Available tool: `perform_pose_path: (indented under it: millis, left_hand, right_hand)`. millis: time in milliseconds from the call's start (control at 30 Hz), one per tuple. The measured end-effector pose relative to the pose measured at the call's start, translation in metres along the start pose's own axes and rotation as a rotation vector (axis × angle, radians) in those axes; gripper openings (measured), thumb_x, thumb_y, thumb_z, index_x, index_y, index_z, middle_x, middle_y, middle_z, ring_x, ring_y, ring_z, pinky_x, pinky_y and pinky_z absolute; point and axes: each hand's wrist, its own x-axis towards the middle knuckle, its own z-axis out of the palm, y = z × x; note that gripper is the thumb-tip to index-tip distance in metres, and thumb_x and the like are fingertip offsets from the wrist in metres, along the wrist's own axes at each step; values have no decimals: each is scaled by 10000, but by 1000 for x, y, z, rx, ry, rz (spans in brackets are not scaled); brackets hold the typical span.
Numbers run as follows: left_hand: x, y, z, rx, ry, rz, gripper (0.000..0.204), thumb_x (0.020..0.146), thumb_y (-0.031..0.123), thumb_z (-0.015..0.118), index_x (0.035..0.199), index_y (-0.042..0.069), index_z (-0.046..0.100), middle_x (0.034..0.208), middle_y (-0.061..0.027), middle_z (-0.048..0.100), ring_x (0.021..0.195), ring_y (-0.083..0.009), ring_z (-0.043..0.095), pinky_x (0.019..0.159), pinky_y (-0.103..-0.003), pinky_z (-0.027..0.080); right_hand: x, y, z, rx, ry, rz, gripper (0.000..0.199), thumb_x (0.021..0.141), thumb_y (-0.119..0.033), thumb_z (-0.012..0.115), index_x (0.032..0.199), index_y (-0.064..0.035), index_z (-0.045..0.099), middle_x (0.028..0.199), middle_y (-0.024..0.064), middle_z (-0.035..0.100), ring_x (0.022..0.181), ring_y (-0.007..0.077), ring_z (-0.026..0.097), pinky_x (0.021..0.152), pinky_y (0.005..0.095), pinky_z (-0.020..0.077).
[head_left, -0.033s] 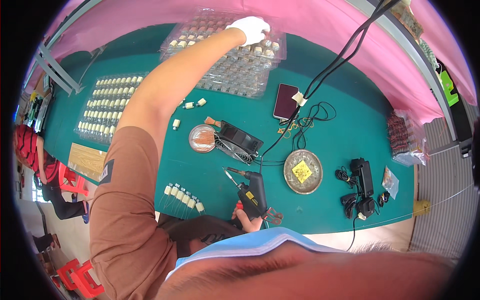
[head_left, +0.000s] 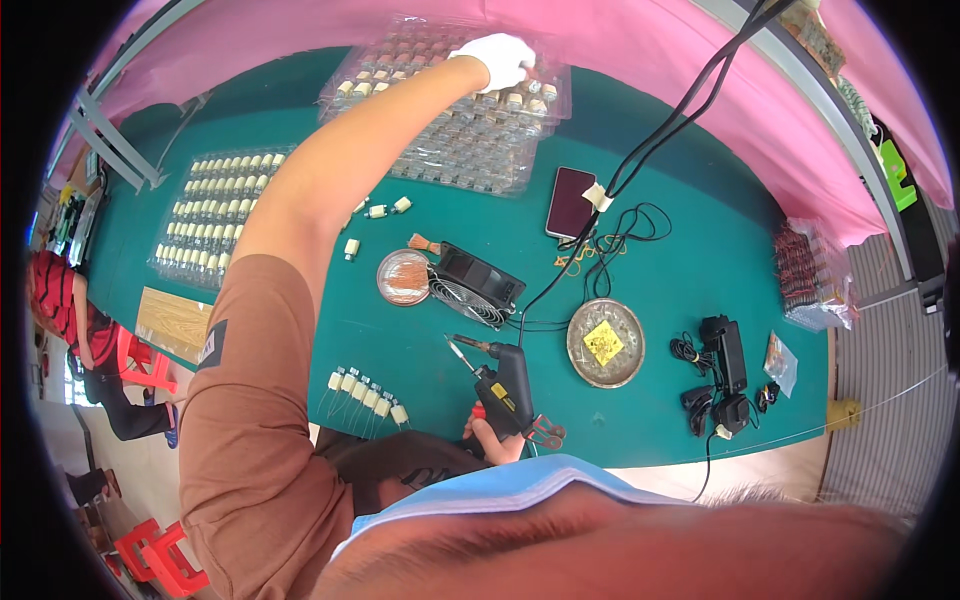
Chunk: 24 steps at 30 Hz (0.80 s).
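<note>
Head view: hardly anything had shifted; your gloved left hand (head_left: pixel 497 62) stayed at the component trays (head_left: pixel 561 96) beneath it, grip unclear, while your right hand (head_left: pixel 493 442) grasped the soldering gun (head_left: pixel 513 374), suggesting a brief pause.

Soldering gun (head_left: pixel 512 380): black, tip up-left | Component trays (head_left: pixel 561 102): clear, stacked, far side

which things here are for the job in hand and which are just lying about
In the job, apparently: soldering gun, held in the right hand; clear plastic trays at the gloved left hand; wired cream parts; round dish with yellow pad.

Just lying about, apparently: smartphone; wood-grain board; small clear bag.
</note>
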Motion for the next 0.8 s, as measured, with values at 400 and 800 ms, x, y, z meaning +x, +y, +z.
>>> perform_pose_path:
  millis: [400, 800]
  left_hand:
    - [2, 21, -7, 0, -154, -66, 302, 925, 309, 580, 1172, 170, 684, 1200, -84, 663, 1134, -305, 616, 979, -444, 486]
    - [-29, -18, -24, -6, 52, -129, 258, 940, 256, 527, 1107, 158, 698, 1071, -90, 708, 951, -306, 672, 819, -440, 546]
  right_hand:
    - [2, -8, 3, -61, -60, 9, 240, 882, 9, 681, 1099, 26, 581, 903, 74, 640, 739, 131, 638, 646, 280, 539]
    - [4, -24, 10, -54, -104, -39, 232, 896, -11, 661, 1112, 17, 582, 899, 61, 632, 725, 122, 632, 644, 277, 535]
